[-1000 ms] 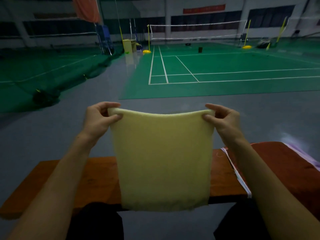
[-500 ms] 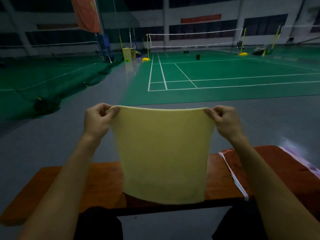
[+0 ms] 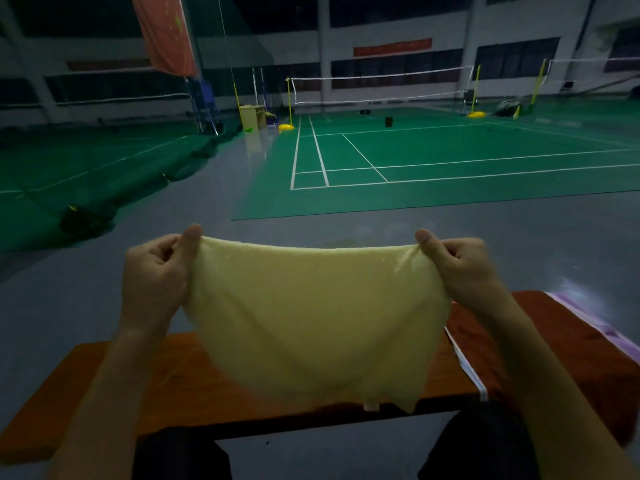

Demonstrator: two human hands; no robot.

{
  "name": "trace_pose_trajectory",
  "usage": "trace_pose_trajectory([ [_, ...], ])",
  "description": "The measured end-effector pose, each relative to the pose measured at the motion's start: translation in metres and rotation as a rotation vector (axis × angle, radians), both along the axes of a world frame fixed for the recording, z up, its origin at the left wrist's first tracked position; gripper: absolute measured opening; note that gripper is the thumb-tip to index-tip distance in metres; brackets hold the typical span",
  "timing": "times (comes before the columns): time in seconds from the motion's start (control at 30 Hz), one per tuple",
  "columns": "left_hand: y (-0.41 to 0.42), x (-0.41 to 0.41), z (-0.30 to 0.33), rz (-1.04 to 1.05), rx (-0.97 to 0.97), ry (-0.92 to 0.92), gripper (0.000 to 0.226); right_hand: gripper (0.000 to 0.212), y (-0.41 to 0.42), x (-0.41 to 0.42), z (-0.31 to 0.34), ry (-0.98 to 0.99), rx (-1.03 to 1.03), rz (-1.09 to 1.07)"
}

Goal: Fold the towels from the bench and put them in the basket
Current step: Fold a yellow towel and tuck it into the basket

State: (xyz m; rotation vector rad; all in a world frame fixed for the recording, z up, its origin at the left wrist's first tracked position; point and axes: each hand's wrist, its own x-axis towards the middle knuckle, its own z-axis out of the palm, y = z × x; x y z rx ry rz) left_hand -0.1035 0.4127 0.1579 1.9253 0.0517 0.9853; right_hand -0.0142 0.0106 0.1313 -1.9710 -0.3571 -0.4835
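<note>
A pale yellow towel (image 3: 318,320) hangs spread out in the air over the orange wooden bench (image 3: 187,386). My left hand (image 3: 156,278) pinches its upper left corner between thumb and curled fingers. My right hand (image 3: 460,268) pinches the upper right corner the same way. The towel's lower part swings and bunches toward the bench's front edge. A dark red towel (image 3: 554,341) with a white border lies on the right part of the bench, a purple one (image 3: 595,323) just past it. No basket is in view.
Grey floor stretches beyond the bench to a green badminton court (image 3: 415,161) with a net. A dark bag (image 3: 83,220) sits on the floor at the left. My dark-trousered knees (image 3: 180,455) are under the bench's near edge.
The towel's lower edge has swung up and away from me, so it hangs shorter and rounded. Both hands have turned, thumbs now on top of the corners, and spread slightly wider.
</note>
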Motion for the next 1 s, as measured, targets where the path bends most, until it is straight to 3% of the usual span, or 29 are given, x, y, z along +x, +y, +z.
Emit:
trace_pose_trajectory([
  [0.07,0.002,-0.004,0.002,-0.005,-0.016,-0.003,0.056,0.064,-0.002,-0.007,0.005,0.003,0.018,0.033],
  [0.2,0.016,0.006,-0.015,-0.052,0.061,0.072,0.069,0.077,-0.003,-0.001,-0.006,0.061,-0.082,0.071],
  [0.33,0.033,0.041,-0.067,-0.045,0.161,0.212,0.054,0.088,0.008,0.029,-0.049,0.182,-0.123,0.038],
  [0.5,0.038,0.086,-0.147,0.081,0.026,0.337,0.043,0.048,0.041,0.075,-0.118,0.462,0.099,-0.064],
  [0.7,0.037,0.12,-0.208,0.146,-0.279,0.389,0.029,0.048,0.078,0.118,-0.188,0.398,-0.014,-0.177],
  [1.0,0.054,0.169,-0.273,0.224,-0.253,0.44,0.026,0.052,0.096,0.158,-0.242,0.376,-0.107,-0.229],
])
